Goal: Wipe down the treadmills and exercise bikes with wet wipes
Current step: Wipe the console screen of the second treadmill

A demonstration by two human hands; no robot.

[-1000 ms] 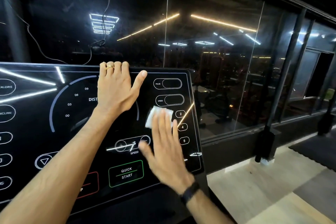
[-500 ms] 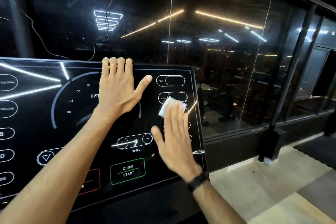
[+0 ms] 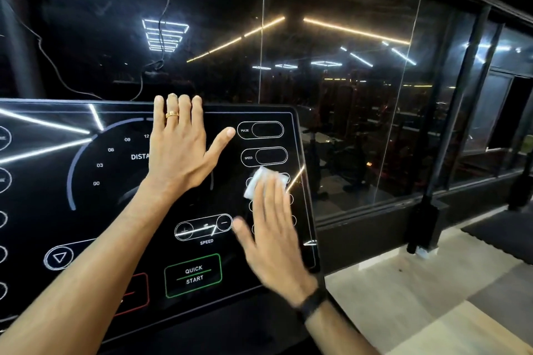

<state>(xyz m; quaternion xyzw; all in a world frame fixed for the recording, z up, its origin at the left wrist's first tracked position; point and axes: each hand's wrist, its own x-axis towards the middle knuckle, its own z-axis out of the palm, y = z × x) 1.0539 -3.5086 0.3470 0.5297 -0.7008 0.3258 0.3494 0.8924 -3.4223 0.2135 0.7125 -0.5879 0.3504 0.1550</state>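
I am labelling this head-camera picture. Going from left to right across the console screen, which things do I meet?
Triangle button → left hand resting flat on the treadmill console → QUICK START button → right hand pressing the wet wipe → black glass-wall post.

glossy black console (image 3: 121, 202), reflective

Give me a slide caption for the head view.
Right hand presses a wipe flat on the treadmill console below the SPEED readout; left hand rests flat on the dial.
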